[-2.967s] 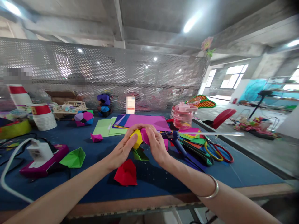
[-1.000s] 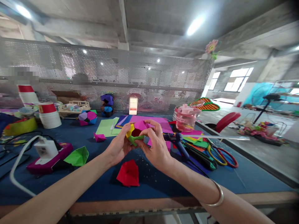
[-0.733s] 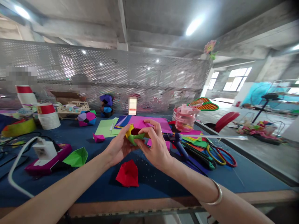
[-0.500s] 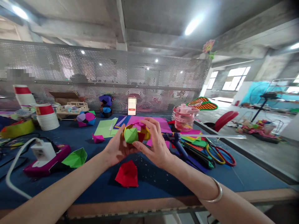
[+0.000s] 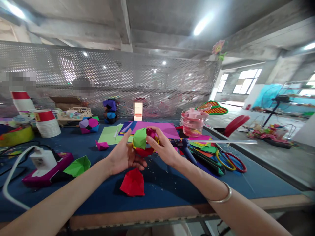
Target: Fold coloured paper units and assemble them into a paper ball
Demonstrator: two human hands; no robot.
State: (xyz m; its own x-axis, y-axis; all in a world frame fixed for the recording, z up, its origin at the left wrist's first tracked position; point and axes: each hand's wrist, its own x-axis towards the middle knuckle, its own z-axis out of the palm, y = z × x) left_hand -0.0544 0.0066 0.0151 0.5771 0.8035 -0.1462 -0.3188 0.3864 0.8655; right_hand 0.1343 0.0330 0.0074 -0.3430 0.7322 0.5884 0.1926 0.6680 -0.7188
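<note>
A folded-paper ball [image 5: 140, 140] with green, red, yellow and magenta faces is between my hands above the table. My left hand [image 5: 123, 152] cradles it from the left, thumb raised and fingers curled beneath. From the right, my right hand [image 5: 163, 147] grips it, fingers over the upper edge; part of the ball is hidden behind them. Below my hands a red folded paper piece [image 5: 133, 183] lies on the blue table. Further left are a green folded piece [image 5: 78, 166] and a small magenta one [image 5: 102, 145].
To the right lie a glue gun [image 5: 184, 147] with a long clear stick, a green-and-black cutter [image 5: 209, 162] and scissors [image 5: 231, 160]. Coloured paper sheets [image 5: 157, 129], a phone [image 5: 138, 111] and a pink jar [image 5: 194, 123] stand behind. At left are a power strip [image 5: 46, 170] and paper cups [image 5: 48, 124].
The ball has turned in my hands: its green face has risen and the red one shows below. My left fingers have opened out a little underneath.
</note>
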